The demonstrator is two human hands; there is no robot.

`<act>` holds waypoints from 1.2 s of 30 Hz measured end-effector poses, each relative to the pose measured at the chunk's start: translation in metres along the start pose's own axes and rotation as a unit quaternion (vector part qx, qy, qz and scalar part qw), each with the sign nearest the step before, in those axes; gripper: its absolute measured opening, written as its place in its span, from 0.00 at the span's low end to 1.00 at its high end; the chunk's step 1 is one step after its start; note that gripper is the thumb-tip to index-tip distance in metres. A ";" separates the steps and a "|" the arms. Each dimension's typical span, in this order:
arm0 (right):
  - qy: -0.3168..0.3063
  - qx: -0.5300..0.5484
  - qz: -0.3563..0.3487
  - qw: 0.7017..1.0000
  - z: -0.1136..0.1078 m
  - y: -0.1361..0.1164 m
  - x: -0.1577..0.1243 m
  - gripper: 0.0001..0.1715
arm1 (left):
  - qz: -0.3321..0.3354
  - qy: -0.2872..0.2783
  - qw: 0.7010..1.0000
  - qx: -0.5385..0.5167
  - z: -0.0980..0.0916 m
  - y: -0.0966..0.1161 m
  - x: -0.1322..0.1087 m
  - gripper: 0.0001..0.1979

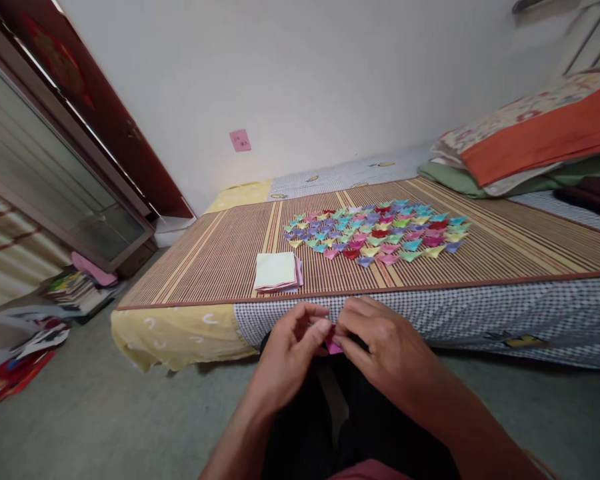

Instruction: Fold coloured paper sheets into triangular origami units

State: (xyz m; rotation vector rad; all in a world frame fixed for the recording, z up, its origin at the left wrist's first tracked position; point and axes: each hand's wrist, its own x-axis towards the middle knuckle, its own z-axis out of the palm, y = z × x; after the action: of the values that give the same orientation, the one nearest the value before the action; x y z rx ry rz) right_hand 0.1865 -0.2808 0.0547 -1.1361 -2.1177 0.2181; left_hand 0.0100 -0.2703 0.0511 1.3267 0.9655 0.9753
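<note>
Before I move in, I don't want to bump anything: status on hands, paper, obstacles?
Left hand and right hand pinching pink paper, partly covered by them. Folded paper pieces, square paper stack on striped mat beyond. No obstacle seen between hands.

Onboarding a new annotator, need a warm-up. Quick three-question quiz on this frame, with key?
1. Multiple choice: what colour is the paper stack on top?
a) bright red
b) pale green
c) black

2. True or false: seen in the picture, the stack lies to the right of the folded pieces on the striped mat.

3. Fill in: the fingers of the left hand and the right hand meet at a small ____ piece of paper.

Key: 1 b; 2 false, it lies to their left; 3 pink.
</note>
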 end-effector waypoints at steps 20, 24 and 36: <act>0.025 -0.042 0.056 0.997 0.028 0.008 -0.001 0.12 | -0.051 0.013 0.953 -0.298 0.030 -0.030 0.002 0.21; 0.031 -0.032 0.070 0.997 0.030 0.009 0.000 0.12 | -0.053 0.013 0.951 -0.305 0.031 -0.031 0.005 0.19; -0.069 0.170 0.135 0.974 0.002 0.017 -0.004 0.15 | -0.078 -0.015 0.949 -0.304 0.018 -0.035 0.009 0.21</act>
State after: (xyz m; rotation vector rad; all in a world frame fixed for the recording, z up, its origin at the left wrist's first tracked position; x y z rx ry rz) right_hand 0.1979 -0.2730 0.0436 -1.2227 -1.9376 0.7767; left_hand 0.0304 -0.2680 0.0158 0.7326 0.6546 1.0186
